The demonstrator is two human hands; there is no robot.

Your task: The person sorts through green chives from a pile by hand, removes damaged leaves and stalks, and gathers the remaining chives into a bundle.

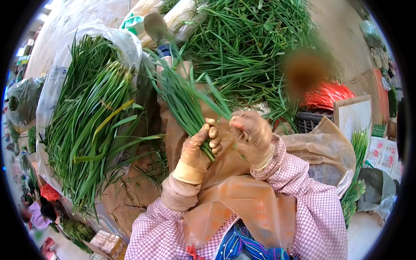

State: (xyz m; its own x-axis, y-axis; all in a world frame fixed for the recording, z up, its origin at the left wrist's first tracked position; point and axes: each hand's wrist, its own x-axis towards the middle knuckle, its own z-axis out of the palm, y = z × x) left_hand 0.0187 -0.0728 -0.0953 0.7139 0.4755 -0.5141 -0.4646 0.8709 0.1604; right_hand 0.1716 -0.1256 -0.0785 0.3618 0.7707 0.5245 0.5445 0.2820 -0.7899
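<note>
My left hand [200, 145], in a tan rubber glove, is wrapped round a bunch of garlic chives [182, 97]. Their leaves fan up and away, and the cut ends stick out below my fingers. My right hand [251, 134], gloved too and blurred by motion, is closed just to the right. A few chive leaves [219, 99] run into its fingertips. Brown translucent apron plastic [242, 195] covers my lap beneath both hands.
At left, a clear plastic bag [47, 108] holds stacked chives [93, 125]. A large loose heap of chives [247, 43] lies ahead. Red ties [329, 95] sit on a dark basket [308, 122] at right, near a white-faced board [353, 117]. A brown blur [307, 71] hides part of the heap.
</note>
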